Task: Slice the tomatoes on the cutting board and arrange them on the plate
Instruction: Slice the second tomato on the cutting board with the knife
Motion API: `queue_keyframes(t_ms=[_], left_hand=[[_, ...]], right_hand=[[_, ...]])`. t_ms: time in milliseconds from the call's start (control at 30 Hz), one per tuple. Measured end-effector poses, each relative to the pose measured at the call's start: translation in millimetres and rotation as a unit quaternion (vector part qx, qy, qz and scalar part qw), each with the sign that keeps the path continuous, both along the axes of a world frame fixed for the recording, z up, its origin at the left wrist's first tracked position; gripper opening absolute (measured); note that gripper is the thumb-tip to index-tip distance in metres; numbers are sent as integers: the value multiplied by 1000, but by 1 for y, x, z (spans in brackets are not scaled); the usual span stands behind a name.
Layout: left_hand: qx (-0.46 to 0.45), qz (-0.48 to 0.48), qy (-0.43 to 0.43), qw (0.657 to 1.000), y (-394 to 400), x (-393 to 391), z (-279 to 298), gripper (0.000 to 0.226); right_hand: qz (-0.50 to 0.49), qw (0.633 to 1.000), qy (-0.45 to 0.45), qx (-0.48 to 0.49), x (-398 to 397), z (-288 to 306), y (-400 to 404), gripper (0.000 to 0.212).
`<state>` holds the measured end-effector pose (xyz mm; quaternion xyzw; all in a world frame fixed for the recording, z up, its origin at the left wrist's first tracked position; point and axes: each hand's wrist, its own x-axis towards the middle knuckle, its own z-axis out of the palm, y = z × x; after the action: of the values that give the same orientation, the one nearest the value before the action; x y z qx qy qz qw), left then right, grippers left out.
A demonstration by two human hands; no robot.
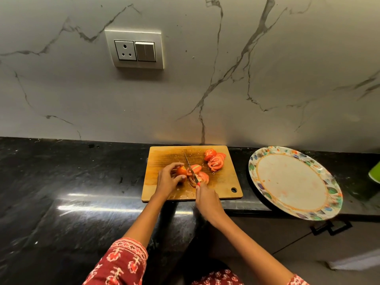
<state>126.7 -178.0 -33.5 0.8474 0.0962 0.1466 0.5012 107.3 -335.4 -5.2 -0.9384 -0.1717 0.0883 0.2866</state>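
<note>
A wooden cutting board lies on the black counter against the wall. My left hand grips the uncut part of a tomato near the board's middle. My right hand holds a knife by its red handle, the blade standing in the tomato just right of my left fingers. Fresh slices lean to the right of the blade. A second pile of slices lies at the board's far right corner. The round plate with a floral rim sits to the right, with nothing on it.
The black stone counter stretches left of the board. The plate overhangs the counter's front edge, above a cabinet handle. A green object shows at the right edge. A socket and switch panel is on the marble wall.
</note>
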Motion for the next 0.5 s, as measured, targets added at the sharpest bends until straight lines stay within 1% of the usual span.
queue_keyframes(t_ms=[200,500], left_hand=[[5,30,-12,999,-5,0,-1,39],[-3,37,-8,999,-5,0,-1,36]], right_hand=[[-5,1000,23,-4,-2,1,10,32],[-13,1000,21,-14,2,-1,7,33]])
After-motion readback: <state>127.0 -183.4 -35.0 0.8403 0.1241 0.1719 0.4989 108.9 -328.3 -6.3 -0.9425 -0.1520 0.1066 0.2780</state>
